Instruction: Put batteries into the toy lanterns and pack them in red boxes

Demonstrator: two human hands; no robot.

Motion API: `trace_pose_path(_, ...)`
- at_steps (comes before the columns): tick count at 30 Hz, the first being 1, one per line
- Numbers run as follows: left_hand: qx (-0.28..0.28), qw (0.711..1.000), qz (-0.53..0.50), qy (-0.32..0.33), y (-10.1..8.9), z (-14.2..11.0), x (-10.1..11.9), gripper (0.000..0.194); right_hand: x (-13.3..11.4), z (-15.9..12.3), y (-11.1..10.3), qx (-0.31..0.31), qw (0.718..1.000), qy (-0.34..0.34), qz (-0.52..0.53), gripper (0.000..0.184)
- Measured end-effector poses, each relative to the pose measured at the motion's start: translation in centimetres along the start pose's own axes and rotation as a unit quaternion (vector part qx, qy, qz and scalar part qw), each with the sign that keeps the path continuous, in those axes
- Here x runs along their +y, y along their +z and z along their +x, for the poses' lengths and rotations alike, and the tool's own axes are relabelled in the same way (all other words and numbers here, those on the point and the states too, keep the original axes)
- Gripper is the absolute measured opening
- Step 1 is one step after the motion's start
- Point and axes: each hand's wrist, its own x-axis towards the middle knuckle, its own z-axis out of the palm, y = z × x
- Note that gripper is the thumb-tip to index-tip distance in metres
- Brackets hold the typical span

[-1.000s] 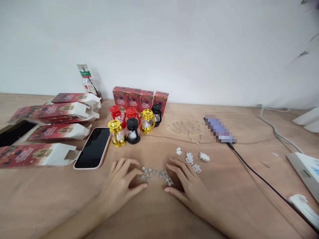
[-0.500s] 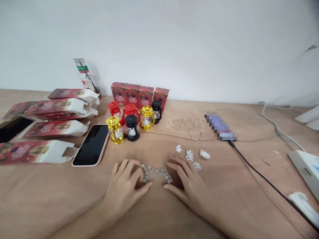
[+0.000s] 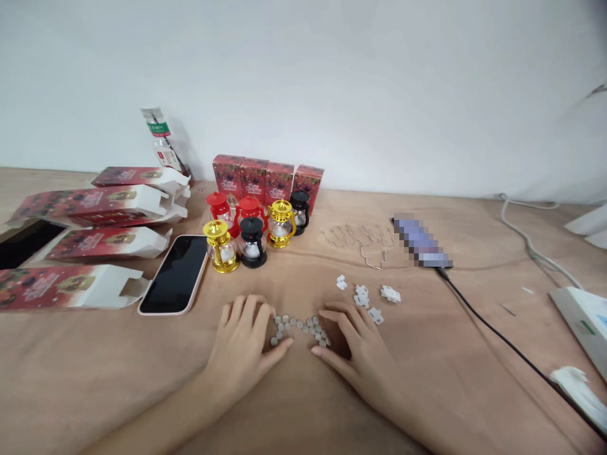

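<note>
Cupping a loose, curved cluster of small silvery discs [image 3: 299,324] on the worktop [image 3: 303,404] from both sides. With left hand [image 3: 241,344] at its left end and right hand [image 3: 363,347] at its right, well apart from each other, with fingers curved and spread from thumbs. Hard to tell whether touching any discs. Just beyond the right hand, white plastic pieces [image 3: 375,315]; beyond the left, small lanterns [image 3: 253,227]; farther left, a phone [image 3: 174,278].
</note>
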Motion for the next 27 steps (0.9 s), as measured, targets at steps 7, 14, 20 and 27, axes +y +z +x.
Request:
trace_pose_path(7, 0.012, 0.993, -0.048, 0.11, 0.6, 0.9, 0.6, 0.011, 0.1, 0.1, 0.3, 0.013, 0.999, 0.028, 0.019, 0.02)
trace_pose_path(14, 0.028, 0.985, -0.064, 0.159, 0.6, 1.4, 1.2, 0.016, 0.6, 0.4, -0.3, -0.007, 0.996, 0.045, 0.074, 0.027)
trace_pose_path(20, 0.027, 0.979, -0.088, 0.183, 0.5, 1.1, 1.3, 0.022, 1.7, 0.8, -1.6, -0.073, 0.98, 0.056, 0.176, 0.025)
trace_pose_path(27, -0.026, 0.972, -0.077, 0.221, 0.3, 1.0, 1.4, 0.034, 1.5, 0.7, -1.1, -0.062, 0.98, 0.058, 0.179, 0.012)
